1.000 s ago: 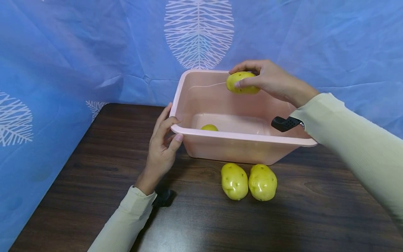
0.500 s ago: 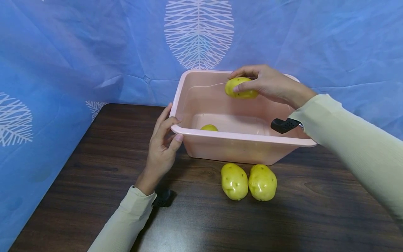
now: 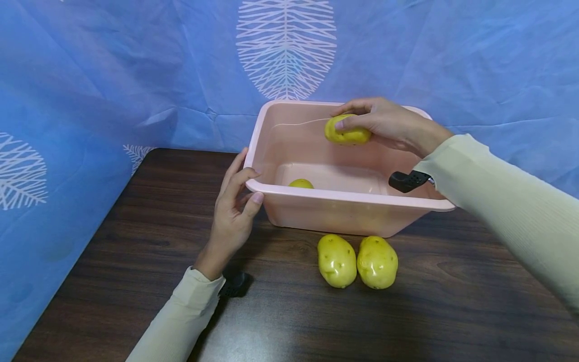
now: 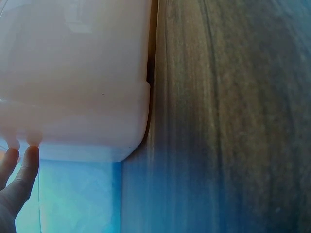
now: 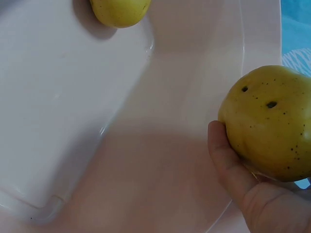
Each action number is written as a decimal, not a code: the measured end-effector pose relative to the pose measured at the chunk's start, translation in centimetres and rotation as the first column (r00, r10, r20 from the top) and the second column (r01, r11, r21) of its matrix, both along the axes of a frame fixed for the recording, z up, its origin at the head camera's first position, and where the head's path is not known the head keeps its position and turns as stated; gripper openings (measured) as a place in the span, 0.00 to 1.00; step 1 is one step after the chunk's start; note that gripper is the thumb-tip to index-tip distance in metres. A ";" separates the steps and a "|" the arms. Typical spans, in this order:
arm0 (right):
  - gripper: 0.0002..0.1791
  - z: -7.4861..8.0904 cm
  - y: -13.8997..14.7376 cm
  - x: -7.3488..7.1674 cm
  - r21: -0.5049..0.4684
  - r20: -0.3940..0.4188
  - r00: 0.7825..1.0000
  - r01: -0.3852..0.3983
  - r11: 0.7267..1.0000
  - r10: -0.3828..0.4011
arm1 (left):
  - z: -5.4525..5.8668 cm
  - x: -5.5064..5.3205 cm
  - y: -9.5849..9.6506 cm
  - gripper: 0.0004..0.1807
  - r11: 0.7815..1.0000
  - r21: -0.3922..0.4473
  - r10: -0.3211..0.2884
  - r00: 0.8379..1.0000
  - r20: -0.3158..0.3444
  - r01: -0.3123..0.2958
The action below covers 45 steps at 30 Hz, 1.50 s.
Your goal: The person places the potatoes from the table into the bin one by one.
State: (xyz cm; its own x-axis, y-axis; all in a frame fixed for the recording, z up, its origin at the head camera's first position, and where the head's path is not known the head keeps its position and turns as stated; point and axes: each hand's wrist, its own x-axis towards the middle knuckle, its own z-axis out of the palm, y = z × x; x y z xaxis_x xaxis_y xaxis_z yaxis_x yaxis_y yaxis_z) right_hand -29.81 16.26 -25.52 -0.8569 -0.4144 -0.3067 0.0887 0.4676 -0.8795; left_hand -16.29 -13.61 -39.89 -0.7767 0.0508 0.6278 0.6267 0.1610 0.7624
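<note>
In the head view my right hand holds a yellow potato between thumb and fingers, inside the upper part of a pink plastic basin. The right wrist view shows this potato close up, with dark spots and the thumb against its side. My left hand grips the basin's near left corner, thumb at the front and fingers on the rim. Another potato lies on the basin floor, partly hidden by the near wall. Two more potatoes, a left one and a right one, sit side by side before the basin.
The basin stands on a dark wooden table, close to a blue cloth with white leaf prints that hangs behind and at the left. Black straps with cameras sit at both wrists.
My right hand has lowered the potato a little further into the basin. The left hand, the basin and the other potatoes stay where they were.
</note>
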 end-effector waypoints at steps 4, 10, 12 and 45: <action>0.33 0.0 -0.1 -0.1 0.018 0.030 0.999 0.017 1.000 -0.018 | 0.1 0.0 0.0 0.19 1.000 0.000 0.000 1.000 0.005 0.000; 0.34 0.2 -0.1 -0.1 -0.008 0.088 0.995 0.043 0.999 -0.042 | 0.1 0.0 -0.1 0.20 1.000 -0.003 0.002 1.000 0.011 -0.002; 0.34 0.2 -0.1 -0.1 -0.015 0.102 0.994 0.050 0.999 -0.048 | 0.1 0.0 -0.1 0.21 1.000 -0.007 0.004 1.000 0.012 -0.004; 0.32 -0.8 0.1 -0.4 0.073 0.089 0.996 0.020 0.997 -0.027 | 0.3 0.1 -0.1 0.20 0.999 -0.030 0.012 0.999 0.031 -0.011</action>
